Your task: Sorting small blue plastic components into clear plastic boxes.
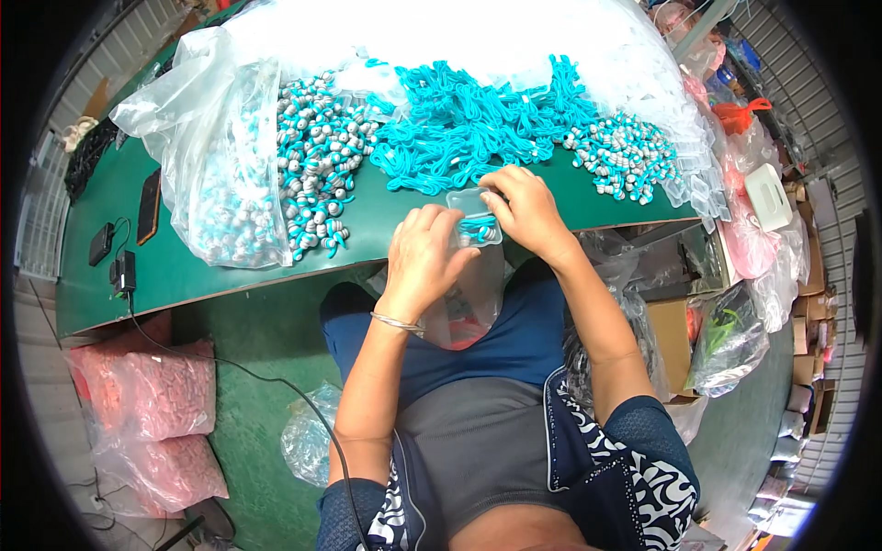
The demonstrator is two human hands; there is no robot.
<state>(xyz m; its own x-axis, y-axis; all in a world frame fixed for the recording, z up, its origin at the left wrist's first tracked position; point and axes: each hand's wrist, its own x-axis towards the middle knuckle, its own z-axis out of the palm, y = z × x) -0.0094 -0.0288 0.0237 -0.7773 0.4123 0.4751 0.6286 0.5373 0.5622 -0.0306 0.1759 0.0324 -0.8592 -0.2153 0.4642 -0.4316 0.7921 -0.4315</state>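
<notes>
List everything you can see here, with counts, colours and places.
Long green table: one, green, ahead
Looped teal cords: uncountable, teal, table centre
Round ribbed pieces: uncountable, grey and teal, left of cords
Large clear plastic bag: one, clear, table left, holding similar pieces
Small ringed pieces: uncountable, white and teal, right of cords
Flat dark rectangular phone: one, dark, table left
Thin black cable: one, black, table left downward
Filled clear plastic sacks: at least two, pink contents, floor left
White plastic container: one, white, far right
Small clear plastic box: one, clear, teal contents, table's near edge
Silver metal bangle: at least one, silver, left wrist
Left hand: one, bare, box's left
Right hand: one, bare, box's right
</notes>
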